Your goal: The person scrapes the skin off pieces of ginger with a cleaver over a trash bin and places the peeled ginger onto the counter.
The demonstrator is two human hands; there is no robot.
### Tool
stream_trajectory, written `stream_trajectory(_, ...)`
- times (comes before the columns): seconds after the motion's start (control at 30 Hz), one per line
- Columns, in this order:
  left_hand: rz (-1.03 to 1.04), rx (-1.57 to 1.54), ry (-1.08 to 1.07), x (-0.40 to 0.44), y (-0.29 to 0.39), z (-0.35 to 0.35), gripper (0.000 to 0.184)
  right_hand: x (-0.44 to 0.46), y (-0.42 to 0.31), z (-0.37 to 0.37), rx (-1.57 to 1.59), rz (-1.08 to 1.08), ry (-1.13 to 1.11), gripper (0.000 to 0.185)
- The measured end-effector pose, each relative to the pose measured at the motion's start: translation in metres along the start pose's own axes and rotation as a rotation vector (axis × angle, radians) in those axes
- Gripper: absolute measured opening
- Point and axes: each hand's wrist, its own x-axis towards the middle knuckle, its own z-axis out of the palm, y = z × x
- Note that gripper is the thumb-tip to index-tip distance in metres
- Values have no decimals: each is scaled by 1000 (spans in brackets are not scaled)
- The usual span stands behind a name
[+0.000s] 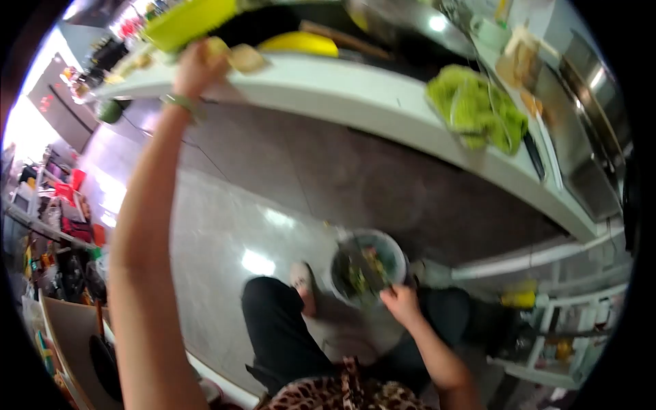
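Observation:
My left hand [199, 67] reaches far out to the white counter, its fingers closed round a pale yellow lump that looks like a peeled potato [216, 46]. Beside it on the counter edge lies another pale, potato-like piece [247, 59]. A yellow-green basket [188, 24] stands just behind that hand. Low down, my right hand [402, 304] grips the handle of a broad-bladed kitchen knife [366, 265]. The dark blade points away from me, over a waste bin [337, 270] with green scraps inside.
On the counter [342, 76] lie a green cloth [475, 109], a black-handled knife [535, 156] and a yellow curved object [301, 44]. A metal pan [410, 24] stands at the back. A white rack [567, 335] is low right, cluttered shelves [58, 212] left.

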Motion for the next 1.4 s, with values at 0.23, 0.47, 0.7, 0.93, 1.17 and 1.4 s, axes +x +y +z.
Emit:
stream_trajectory(0.23,-178,-619,607,-132,66,-36,33,14,14,-42,398,208,-19,19)
stream_trajectory(0.47,-1172,-846,-390,-393,66,147,24,30,-7,-49,472,327,-164,13)
stream_trajectory(0.7,-883,-179,-1044,-472,89,231,42,35,-21,-51,354,487,-266,17)
stream_trajectory(0.93,-965,-268,-1198,-439,93,271,41,36,-22,-60,308,673,-316,18)
stream_trajectory(1.17,-767,-177,-1325,-438,85,329,43,46,-34,-51,294,706,-294,15)
stream_trajectory(1.4,-614,-90,-1360,-460,56,374,43,53,-40,-55,235,819,-326,10)
